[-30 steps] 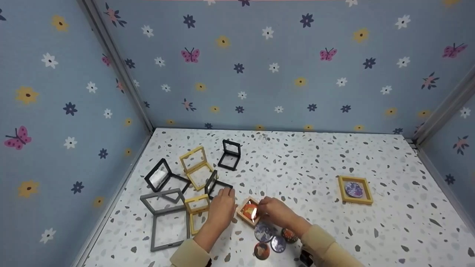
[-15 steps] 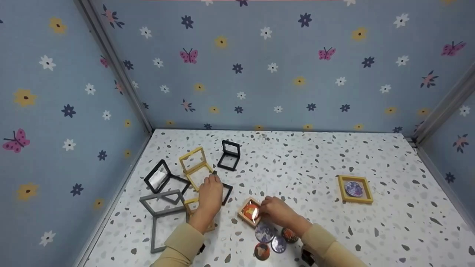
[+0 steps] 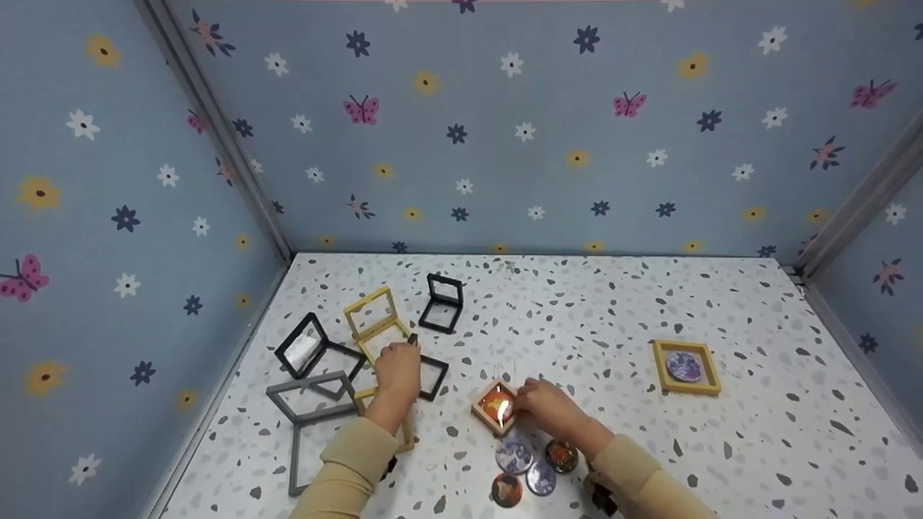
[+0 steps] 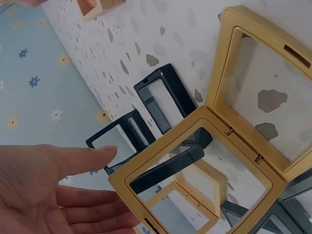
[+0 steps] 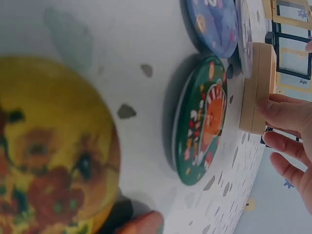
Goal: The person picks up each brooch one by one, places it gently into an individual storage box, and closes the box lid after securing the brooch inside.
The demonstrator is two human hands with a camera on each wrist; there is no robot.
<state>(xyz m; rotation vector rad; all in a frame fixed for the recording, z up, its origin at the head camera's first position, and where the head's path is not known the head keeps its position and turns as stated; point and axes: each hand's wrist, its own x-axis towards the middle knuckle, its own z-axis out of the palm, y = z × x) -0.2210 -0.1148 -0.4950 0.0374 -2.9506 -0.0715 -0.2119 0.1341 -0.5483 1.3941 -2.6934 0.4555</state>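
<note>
A blue floral wall is rising behind a speckled white tabletop. There the right hand is pinching a tan frame enclosing an orange badge; the left hand, thumb spread from its fingers, is hovering beside a black frame.

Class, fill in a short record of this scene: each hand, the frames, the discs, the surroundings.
Left hand: beside a small black frame; contact unclear
Right hand: pinches the wooden frame
Wooden frame holds: an orange disc
Open frames: six, left of the wooden frame
Far-right yellow frame: contains a purple disc
Loose discs: at least four
Table: white, speckled
Wall: blue, flowers and butterflies
</note>
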